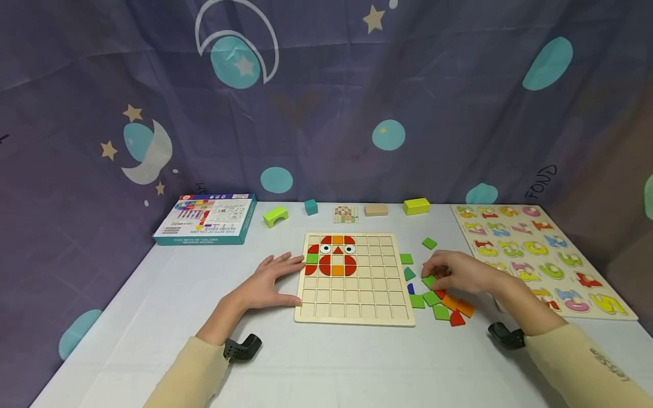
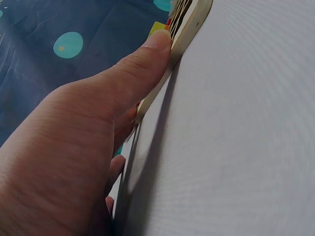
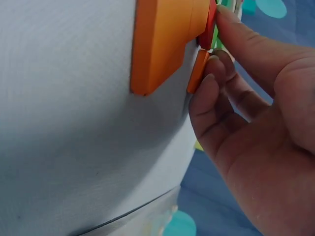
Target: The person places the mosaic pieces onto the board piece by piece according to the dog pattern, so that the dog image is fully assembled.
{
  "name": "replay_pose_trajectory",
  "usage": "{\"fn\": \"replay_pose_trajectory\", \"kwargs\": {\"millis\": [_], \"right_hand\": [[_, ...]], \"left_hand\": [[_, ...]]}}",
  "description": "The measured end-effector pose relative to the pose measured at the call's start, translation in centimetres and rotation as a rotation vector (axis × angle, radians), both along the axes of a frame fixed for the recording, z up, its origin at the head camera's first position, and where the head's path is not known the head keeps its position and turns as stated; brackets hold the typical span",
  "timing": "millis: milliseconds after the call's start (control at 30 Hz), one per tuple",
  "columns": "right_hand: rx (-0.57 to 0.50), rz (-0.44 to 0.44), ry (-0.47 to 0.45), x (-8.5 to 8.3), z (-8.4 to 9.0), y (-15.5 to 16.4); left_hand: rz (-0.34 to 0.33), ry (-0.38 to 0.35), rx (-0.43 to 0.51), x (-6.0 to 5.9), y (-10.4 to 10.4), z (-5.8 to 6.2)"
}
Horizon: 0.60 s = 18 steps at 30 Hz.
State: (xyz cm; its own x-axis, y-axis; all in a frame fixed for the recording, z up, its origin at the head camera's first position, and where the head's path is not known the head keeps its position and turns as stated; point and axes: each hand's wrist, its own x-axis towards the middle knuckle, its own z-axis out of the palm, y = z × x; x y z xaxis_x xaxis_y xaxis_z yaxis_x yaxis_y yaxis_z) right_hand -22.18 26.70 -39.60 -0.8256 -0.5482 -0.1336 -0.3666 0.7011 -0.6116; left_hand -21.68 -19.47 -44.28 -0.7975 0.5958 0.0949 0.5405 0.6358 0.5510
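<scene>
Left hand (image 1: 270, 280) lies flat and relaxed, fingers straight, thumb against the left edge of the board (image 1: 354, 294). Right hand (image 1: 459, 272) has fingers curled, pinching a green tile (image 1: 429, 280) among the loose tiles (image 1: 451, 309) just right of the board.

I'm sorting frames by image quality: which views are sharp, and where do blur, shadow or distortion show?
Head view: evenly lit, mostly sharp, wide-angle bend toward the edges; soft shadow under the left hand beside the grid board. Left wrist view: tilted, thumb sharp, a dark shadow along the board's edge. Right wrist view: tilted and very close, the orange pieces slightly soft beside the right hand.
</scene>
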Motion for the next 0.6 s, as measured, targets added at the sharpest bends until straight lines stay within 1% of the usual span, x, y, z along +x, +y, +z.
{"fn": "replay_pose_trajectory", "kwargs": {"millis": [167, 267, 367, 467, 600], "right_hand": [[0.006, 0.002, 0.000, 0.1, 0.1, -0.2], [0.006, -0.017, -0.010, 0.2, 0.4, -0.3], [-0.017, -0.037, -0.022, 0.0, 0.9, -0.6], [-0.052, -0.036, -0.018, -0.3, 1.4, -1.5], [-0.085, -0.027, 0.008, -0.6, 1.8, -3.5]], "left_hand": [[0.004, -0.004, -0.009, -0.2, 0.0, -0.1], [0.006, -0.002, -0.015, -0.3, 0.0, -0.3], [0.007, 0.002, -0.012, -0.3, 0.0, -0.3], [0.010, 0.000, -0.010, -0.2, 0.0, -0.3], [0.007, -0.001, -0.004, -0.1, 0.0, -0.2]]}}
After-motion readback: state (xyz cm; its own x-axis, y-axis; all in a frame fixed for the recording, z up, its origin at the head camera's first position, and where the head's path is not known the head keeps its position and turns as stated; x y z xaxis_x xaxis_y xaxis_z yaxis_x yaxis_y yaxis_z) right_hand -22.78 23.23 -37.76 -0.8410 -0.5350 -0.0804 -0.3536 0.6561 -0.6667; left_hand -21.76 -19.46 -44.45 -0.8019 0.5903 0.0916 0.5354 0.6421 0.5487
